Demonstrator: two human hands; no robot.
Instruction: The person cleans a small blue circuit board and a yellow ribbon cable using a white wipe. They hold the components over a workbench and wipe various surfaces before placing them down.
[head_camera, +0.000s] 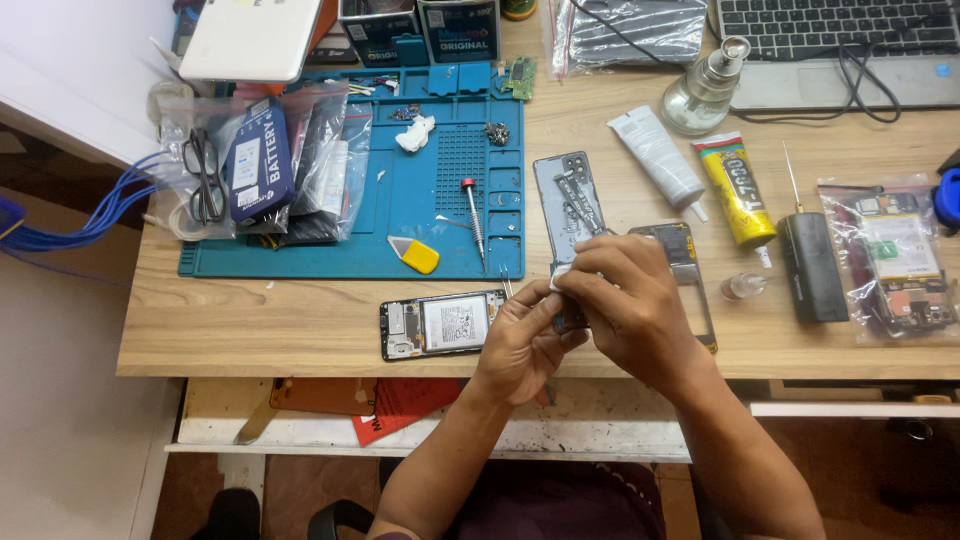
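Both hands meet at the near edge of the desk (300, 340): the left hand (520, 340) grips the lower end of a thin grey phone back panel (566, 200), while the right hand (630, 305) pinches a small white wad (560, 277) against it. The panel runs away toward 12 o'clock, its far end resting on the desk. Judged light, stiff but easily flexed and scratch-prone; best held by its long edges. At 9 o'clock of the hands lies an opened phone (440, 325), its white-labelled battery exposed. At 2 o'clock sits a bare phone frame (690, 270). Further, at 11 o'clock, a blue work mat (440, 200) carries a red-capped screwdriver (473, 215) and a yellow pry pick (418, 255). At 10 o'clock, clear bags (320, 170) hold a dark blue battery pack. At 1 o'clock stand a white tube (655, 155) and a yellow glue tube (738, 190); at 3 o'clock, a bagged board set (895, 260). Farthest: a glass dispenser bottle (705, 90) and laptop (840, 50).
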